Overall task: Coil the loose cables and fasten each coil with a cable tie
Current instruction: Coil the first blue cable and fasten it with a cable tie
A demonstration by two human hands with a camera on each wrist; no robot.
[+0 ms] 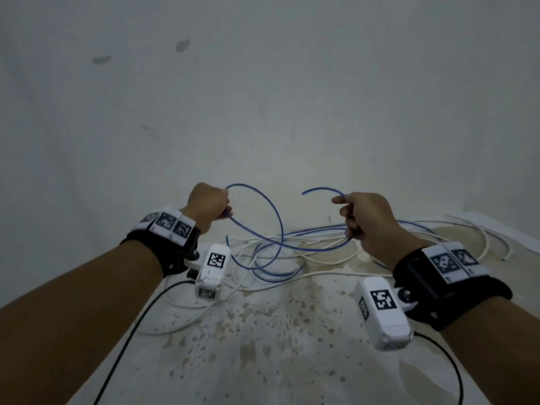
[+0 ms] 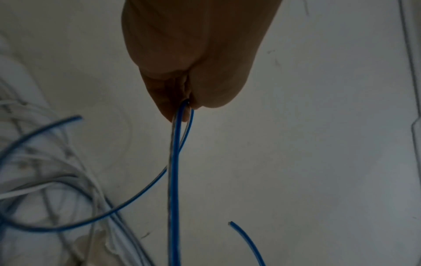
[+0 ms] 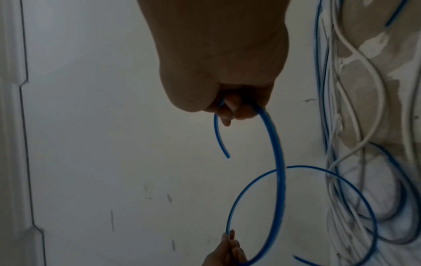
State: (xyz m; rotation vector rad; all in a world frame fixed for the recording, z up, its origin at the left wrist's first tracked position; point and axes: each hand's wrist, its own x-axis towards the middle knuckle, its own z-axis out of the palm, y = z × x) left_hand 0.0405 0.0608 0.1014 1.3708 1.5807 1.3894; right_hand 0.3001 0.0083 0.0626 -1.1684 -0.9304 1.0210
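both hands are raised over a stained white counter [image 1: 263, 331]. the left hand [image 1: 209, 206] is closed around a loop of the blue cable [image 1: 280, 226], two strands leaving its fist. the right hand [image 1: 365, 220] pinches the same cable near its free end, which curls up to the left. white cables [image 1: 321, 260] lie tangled on the counter below, against the far wall [image 1: 263, 97].

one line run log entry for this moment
stage: coiling | left hand: holds blue cable loop | right hand: holds its free end | white cables: loose | ties: none seen
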